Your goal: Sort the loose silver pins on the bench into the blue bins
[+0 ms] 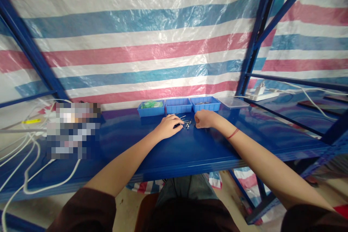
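Several small, slim metal pieces [187, 123] lie in a loose pile on the blue table [168, 156]; they look like pins or rivets, too small to name surely. At the pile's left side is my left hand [171, 127], low over the tabletop, with its thumb and fingers apart at the nearest pieces. My right hand [205, 119] is closed just right of the pile, in front of the right blue bin. Its curled fingers hide whatever may be in them.
Behind my hands stand a blue bin [140, 110] with green-and-white contents, a middle blue bin [178, 108] and a right blue bin [209, 108] with metal pieces. A clear plastic lid [235, 102] lies beyond. White cables [35, 188] run along the left; blue posts [251, 43] frame the table.
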